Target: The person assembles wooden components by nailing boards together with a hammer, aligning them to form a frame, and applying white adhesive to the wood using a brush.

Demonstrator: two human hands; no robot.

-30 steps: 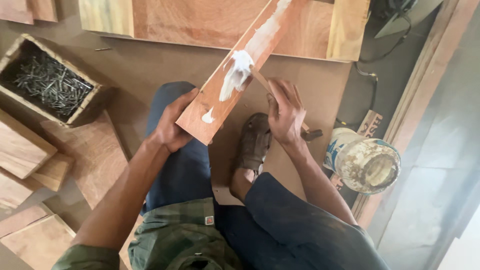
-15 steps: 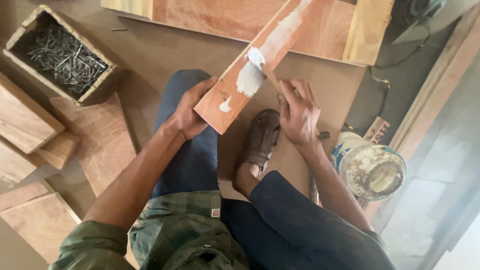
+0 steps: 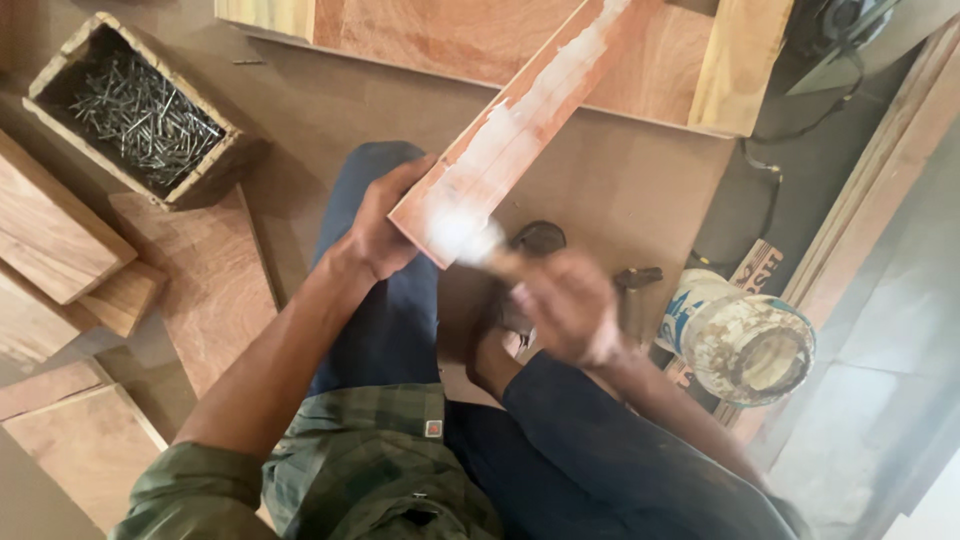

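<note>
A long reddish wooden strip (image 3: 520, 125) streaked with white glue runs from my lap up to the top of the view. My left hand (image 3: 375, 225) grips its near end from the left side. My right hand (image 3: 565, 305) is blurred with motion and holds a small brush (image 3: 480, 245) whose white, glue-laden tip touches the near end of the strip. I sit on the floor with my legs in dark trousers under the strip.
A wooden box of nails (image 3: 135, 110) lies at the upper left. Wood offcuts (image 3: 60, 240) are spread on the left. A glue-smeared can (image 3: 740, 340) stands to the right. A large board (image 3: 470, 35) crosses the top, with a power tool and cable (image 3: 835, 30) beyond it.
My right hand has pulled the brush down the strip to its near end, spreading the glue blob into a long white streak. My left hand stays on the strip.
</note>
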